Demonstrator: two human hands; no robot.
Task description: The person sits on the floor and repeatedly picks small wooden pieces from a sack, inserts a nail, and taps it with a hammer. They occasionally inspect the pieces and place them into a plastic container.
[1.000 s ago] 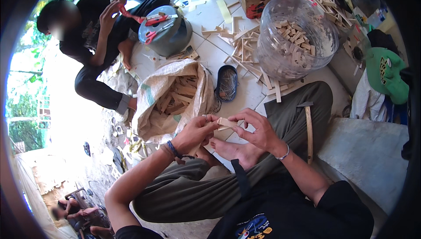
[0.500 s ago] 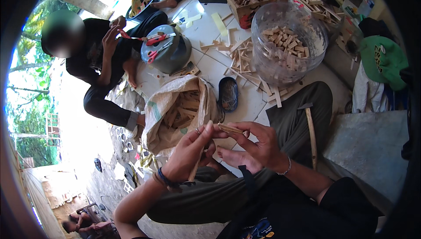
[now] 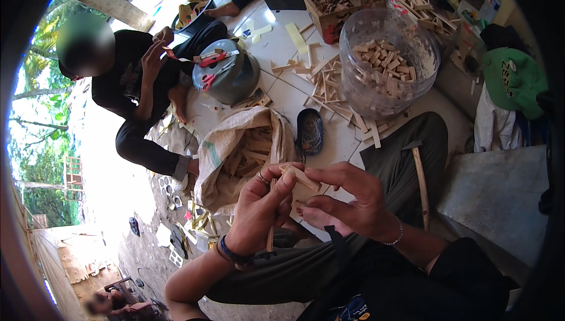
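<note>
My left hand (image 3: 263,209) pinches one end of a small pale wooden block (image 3: 306,181) between thumb and forefinger. A thin wooden strip (image 3: 270,237) sticks down from the same hand's palm. On the right, my right hand (image 3: 353,197) has its thumb and forefinger spread apart; the forefinger's tip is at the block's upper edge, and whether it touches cannot be made out. Just beyond my hands stands an open woven sack (image 3: 213,165) filled with wooden pieces. Beside it lies a dark blue oval dish (image 3: 309,132) of thin nails.
A clear round tub (image 3: 389,94) holds many wooden blocks, with loose strips (image 3: 329,85) strewn beside it. A hammer (image 3: 421,185) rests on my right leg. A co-worker (image 3: 135,74) sits at the far left by an upturned bucket (image 3: 226,80) with scissors (image 3: 208,81) on top.
The block has turned so its broad face shows. My right thumb and forefinger have parted from their grip on it, while my left hand keeps hold. The view has shifted slightly.
</note>
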